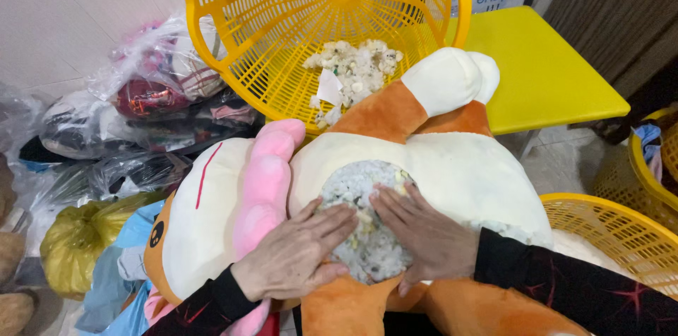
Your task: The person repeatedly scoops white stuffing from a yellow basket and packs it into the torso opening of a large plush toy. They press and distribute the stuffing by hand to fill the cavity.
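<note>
Both arms have long black sleeves, snug at the wrists. There's a red spiky, starburst-like print scattered over them. Bare left hand (pixel 293 260) and right hand (pixel 424 237), no rings visible.

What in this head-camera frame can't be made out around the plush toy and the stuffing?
- Plush toy: lower body cut off by the bottom edge.
- Opening with stuffing: its edges are covered by the left hand and right hand; how deep it goes cannot be told.
- Tilted yellow basket: top cut off by the upper edge.
- Second yellow basket: contents hidden behind the toy and sleeve.
- Plastic bags: contents blurred by crumpled film.
</note>
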